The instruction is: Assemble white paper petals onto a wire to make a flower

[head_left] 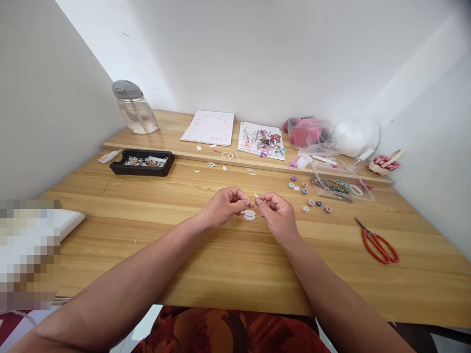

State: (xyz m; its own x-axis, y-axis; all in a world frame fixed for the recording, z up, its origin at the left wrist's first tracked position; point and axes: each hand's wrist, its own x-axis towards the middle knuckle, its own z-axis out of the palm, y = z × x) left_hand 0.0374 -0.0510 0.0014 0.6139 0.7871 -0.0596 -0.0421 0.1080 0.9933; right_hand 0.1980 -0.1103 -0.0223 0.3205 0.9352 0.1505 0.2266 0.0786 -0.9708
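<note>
Over the middle of the wooden table point(221, 264), my two hands are close together with their fingertips almost meeting. My left hand point(228, 205) is closed in a pinch; a tiny pale bit shows at its fingertips, too small to name. Between the thumb and forefinger of my right hand point(276, 212) is a small white petal-shaped piece point(256, 195), its tip pointing up. Just below the fingertips lie white leaf-shaped pieces point(249, 214), overlapping on the wood.
Red-handled scissors point(379, 247) lie at right, near several thread bobbins point(311, 203) and a clear tray of tools point(333, 189). A black bead tray point(142, 163) is at left. Paper sheets point(209, 127), a water bottle point(135, 110) and a small basket point(384, 164) stand farther back.
</note>
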